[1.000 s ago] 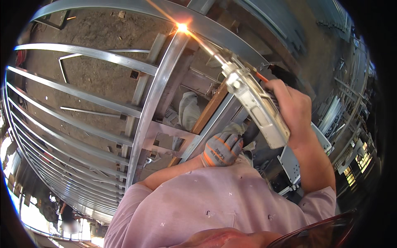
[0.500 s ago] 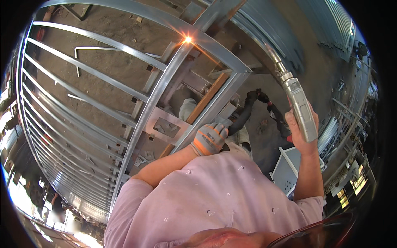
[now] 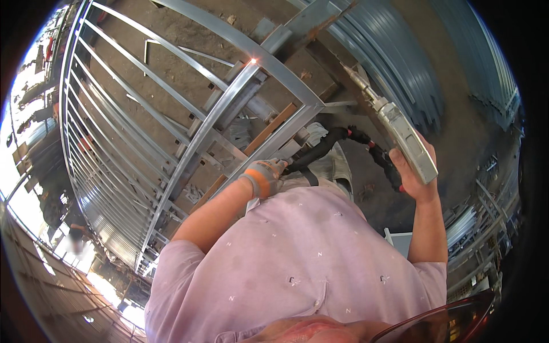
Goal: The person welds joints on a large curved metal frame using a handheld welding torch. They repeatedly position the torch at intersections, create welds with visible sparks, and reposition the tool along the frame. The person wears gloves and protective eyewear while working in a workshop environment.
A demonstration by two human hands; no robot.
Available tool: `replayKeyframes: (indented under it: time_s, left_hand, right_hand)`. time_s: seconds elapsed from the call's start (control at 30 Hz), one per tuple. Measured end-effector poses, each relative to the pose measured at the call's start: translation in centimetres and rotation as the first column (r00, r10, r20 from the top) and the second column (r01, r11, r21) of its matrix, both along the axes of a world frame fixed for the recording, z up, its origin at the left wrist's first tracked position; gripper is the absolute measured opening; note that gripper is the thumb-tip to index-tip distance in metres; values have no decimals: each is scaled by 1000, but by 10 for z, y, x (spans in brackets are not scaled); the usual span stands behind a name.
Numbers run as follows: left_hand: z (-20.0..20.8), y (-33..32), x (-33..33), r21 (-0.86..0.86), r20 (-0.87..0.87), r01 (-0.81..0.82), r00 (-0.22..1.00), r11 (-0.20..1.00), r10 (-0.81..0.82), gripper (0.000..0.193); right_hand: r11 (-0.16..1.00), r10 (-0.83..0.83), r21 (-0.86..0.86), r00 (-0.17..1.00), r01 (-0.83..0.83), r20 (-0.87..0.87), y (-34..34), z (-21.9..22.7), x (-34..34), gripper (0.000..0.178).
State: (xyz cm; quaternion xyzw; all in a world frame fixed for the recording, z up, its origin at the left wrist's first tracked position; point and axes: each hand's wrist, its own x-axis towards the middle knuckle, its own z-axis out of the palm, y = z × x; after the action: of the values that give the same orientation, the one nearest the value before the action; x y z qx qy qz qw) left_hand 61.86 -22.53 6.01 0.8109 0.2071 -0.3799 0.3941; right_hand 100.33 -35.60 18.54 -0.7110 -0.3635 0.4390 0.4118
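My bare right hand [image 3: 416, 166] is wrapped round the body of a grey metal handheld welding gun [image 3: 400, 132]. The gun's narrow nozzle points up and left, well apart from the metal frame [image 3: 229, 97]. A small orange glow [image 3: 254, 60] shows where an upright of that frame meets its curved-looking outer rail. My left hand [image 3: 264, 176], in a grey and orange work glove, is closed at waist height on a black sleeved cable [image 3: 320, 150]. From there the cable loops up and round to the right, toward my gun hand.
Many parallel bars [image 3: 114, 143] of the frame fill the left side. A brown strip [image 3: 271, 128] lies along a frame member in front of me. Stacked metal profiles [image 3: 383, 63] stand at the far right, and a pale box-like piece [image 3: 399, 241] sits near my right elbow.
The bright flare at the joint has shrunk to a small glow. The gun has shifted slightly left, and my left hand has moved left and nearer to me. The view has turned a little.
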Motion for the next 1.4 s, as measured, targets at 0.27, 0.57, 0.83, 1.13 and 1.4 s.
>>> replayKeyframes:
  time_s: [0.27, 0.57, 0.83, 1.13, 1.4]
  left_hand:
    - [62, 175, 81, 238, 509, -374, 834, 896, 212, 46]
    - [-11, 326, 213, 367, 536, 112, 786, 923, -308, 36]
    - [-48, 347, 227, 310, 640, 315, 628, 897, -442, 19]
    - [-36, 342, 246, 482, 522, 429, 560, 764, -644, 18]
    - [-7, 335, 257, 538, 327, 540, 574, 647, -751, 20]
  right_hand:
    - [996, 50, -61, 991, -58, -123, 37, -5, 14, 35]
    - [987, 74, -140, 994, -85, -81, 79, -8, -16, 30]
    - [983, 59, -174, 998, -58, 0, 106, -20, -50, 40]
    - [985, 65, -164, 992, -47, 105, 136, -27, -81, 47]
    - [961, 128, -265, 980, -83, 155, 154, -34, -95, 48]
